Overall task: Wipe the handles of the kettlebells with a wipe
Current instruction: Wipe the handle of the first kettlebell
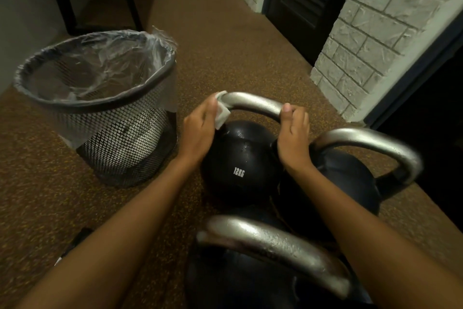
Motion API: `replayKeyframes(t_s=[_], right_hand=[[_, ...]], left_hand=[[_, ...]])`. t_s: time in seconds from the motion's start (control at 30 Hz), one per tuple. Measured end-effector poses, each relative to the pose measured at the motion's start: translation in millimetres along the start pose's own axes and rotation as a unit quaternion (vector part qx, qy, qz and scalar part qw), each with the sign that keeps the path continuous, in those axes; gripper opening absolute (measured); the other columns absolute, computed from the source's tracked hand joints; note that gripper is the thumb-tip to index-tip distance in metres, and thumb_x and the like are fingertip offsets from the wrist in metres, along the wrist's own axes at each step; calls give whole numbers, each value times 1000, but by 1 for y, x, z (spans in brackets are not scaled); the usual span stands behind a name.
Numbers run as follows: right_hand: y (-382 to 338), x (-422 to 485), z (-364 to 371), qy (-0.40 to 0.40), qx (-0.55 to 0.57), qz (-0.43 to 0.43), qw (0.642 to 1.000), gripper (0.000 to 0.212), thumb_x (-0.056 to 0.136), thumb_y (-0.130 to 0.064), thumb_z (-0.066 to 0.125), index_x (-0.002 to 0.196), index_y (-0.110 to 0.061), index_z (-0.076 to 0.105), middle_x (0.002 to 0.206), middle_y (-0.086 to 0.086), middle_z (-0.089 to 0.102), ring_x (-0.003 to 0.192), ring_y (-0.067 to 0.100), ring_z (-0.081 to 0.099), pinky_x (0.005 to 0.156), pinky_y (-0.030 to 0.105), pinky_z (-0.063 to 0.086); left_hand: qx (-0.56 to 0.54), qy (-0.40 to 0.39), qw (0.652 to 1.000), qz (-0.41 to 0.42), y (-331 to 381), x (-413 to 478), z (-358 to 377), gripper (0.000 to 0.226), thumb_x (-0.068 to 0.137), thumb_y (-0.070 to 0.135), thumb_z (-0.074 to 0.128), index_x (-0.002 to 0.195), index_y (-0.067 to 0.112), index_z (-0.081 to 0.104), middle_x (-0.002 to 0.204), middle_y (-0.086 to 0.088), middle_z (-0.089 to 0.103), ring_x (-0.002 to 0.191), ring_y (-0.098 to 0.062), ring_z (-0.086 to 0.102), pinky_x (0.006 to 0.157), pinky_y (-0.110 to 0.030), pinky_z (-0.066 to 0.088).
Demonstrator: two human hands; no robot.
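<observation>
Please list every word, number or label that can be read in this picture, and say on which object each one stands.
"12KG": white print, tilted, on the black body of the far kettlebell, below the wipe.
No other text can be read: the right kettlebell, the near kettlebell and the mesh bin show none.

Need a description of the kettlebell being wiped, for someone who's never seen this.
Find the mesh wastebasket with the clear liner. Right of it, take the farthest kettlebell of three. It alone shows white 12KG lettering, and the left hand holds a white wipe on its handle while the right hand grips the other end.
</observation>
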State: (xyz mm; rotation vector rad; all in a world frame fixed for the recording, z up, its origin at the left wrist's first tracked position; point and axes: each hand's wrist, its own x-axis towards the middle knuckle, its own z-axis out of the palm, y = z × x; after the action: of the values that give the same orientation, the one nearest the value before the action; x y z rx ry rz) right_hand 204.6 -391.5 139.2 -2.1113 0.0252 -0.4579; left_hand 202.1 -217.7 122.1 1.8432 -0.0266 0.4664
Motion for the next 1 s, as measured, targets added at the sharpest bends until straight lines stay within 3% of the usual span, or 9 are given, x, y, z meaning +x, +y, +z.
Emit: replayKeyframes(t_s=[0.07, 0.17, 0.33, 0.47, 0.57, 0.63, 0.83, 0.93, 1.0], right_hand=[[0, 0, 0, 2, 1, -2, 1000, 33, 101, -31, 30, 109, -6, 49, 108, 8, 46, 109, 27, 43, 101, 42, 32], [1, 0, 0, -1, 1, -6, 1000, 33, 101, -31, 30, 110, -7, 49, 105, 3, 42, 109, 26, 43, 101, 42, 32], [2, -1, 0, 6, -3, -15, 1000, 32, 101, -30, 31, 108, -5, 49, 103, 2, 41, 107, 28, 44, 98, 42, 34], [2, 0, -1, -2, -3, -18, 1000, 31, 101, -30, 30, 108, -6, 49, 103, 2, 41, 106, 27, 44, 98, 42, 34], [2, 0, -2, -3, -3, -21, 1000, 30, 101, -28, 31, 108, -5, 50, 103, 2, 42, 106, 28, 45, 97, 40, 34], [3, 0, -2, -7, -3, -19, 1000, 31, 101, -29, 31, 109, -6, 49, 104, 1, 42, 107, 26, 44, 97, 38, 33], [5, 0, 0, -3, -4, -22, 1000, 31, 101, -29, 31, 109, -5, 50, 102, 2, 41, 106, 27, 44, 96, 39, 34], [4, 0, -1, -8, 0, -23, 1000, 31, 101, -29, 31, 109, -5, 49, 104, 4, 42, 107, 27, 44, 97, 39, 34], [5, 1, -2, -10, -1, -21, 1000, 32, 101, -30, 31, 111, -6, 49, 108, 7, 45, 108, 26, 44, 98, 39, 34]], left_hand=[[-2, -23, 999, -32, 16, 20, 3, 39, 101, 38, 29, 110, 25, 64, 92, 4, 64, 82, -4, 56, 74, -24, 44], [81, -142, 985, -64, 37, 51, 5, 43, 100, 33, 30, 103, 11, 67, 93, -8, 62, 79, -12, 53, 68, -25, 40], [295, -270, 917, -10, 64, 69, 13, 37, 100, 21, 27, 104, 1, 59, 109, -20, 55, 102, -33, 51, 82, -35, 39], [289, -291, 912, -6, 64, 71, 10, 38, 100, 21, 27, 102, 0, 58, 107, -20, 53, 100, -33, 49, 80, -33, 35], [232, -289, 927, -54, 60, 75, 4, 35, 99, 24, 30, 75, 9, 51, 87, -12, 49, 78, -22, 44, 69, -31, 34], [245, -292, 922, -61, 61, 75, 5, 35, 99, 23, 29, 69, 13, 45, 88, -12, 46, 73, -19, 40, 70, -31, 31], [325, -253, 911, 19, 67, 68, 21, 36, 99, 26, 27, 73, 13, 50, 88, -8, 49, 77, -21, 46, 73, -34, 34], [317, -187, 921, 126, 62, 53, 28, 41, 101, 27, 25, 99, 9, 62, 85, -3, 55, 82, -21, 52, 88, -37, 36], [291, -146, 929, 176, 54, 46, 27, 42, 101, 28, 25, 100, 11, 63, 82, 1, 56, 78, -16, 52, 96, -34, 32]])
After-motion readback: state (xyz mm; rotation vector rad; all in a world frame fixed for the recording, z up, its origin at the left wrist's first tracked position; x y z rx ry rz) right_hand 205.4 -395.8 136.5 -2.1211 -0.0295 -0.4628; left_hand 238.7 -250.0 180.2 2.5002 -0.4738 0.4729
